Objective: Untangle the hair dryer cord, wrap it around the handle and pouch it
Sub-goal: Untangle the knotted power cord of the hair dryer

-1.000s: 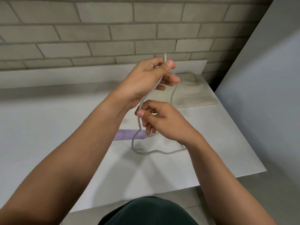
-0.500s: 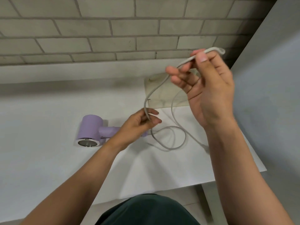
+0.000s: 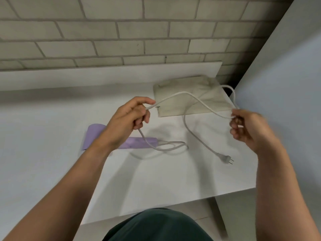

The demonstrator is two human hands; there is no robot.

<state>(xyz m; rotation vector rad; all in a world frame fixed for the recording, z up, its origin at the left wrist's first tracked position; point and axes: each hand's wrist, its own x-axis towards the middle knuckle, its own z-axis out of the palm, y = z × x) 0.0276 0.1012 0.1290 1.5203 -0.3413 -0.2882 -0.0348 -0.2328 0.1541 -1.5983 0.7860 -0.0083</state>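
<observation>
Pale cord (image 3: 182,92) held slack above the worktop (image 3: 52,136): the left hand (image 3: 128,120) pinches it near the lilac hair dryer (image 3: 94,134) lying beneath that wrist, the right hand (image 3: 246,129) pinches it further along, and the plug (image 3: 224,156) trails on the worktop before the flat pouch (image 3: 173,108). The cord looks light, limp and smooth, likely to slip through a loose pinch and spring into loops; the rigid handle (image 3: 139,143) seems the firm place to take hold.

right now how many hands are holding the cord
2. The left hand grips the cord above the purple hair dryer; the right hand holds it farther along, near the beige pouch.
</observation>
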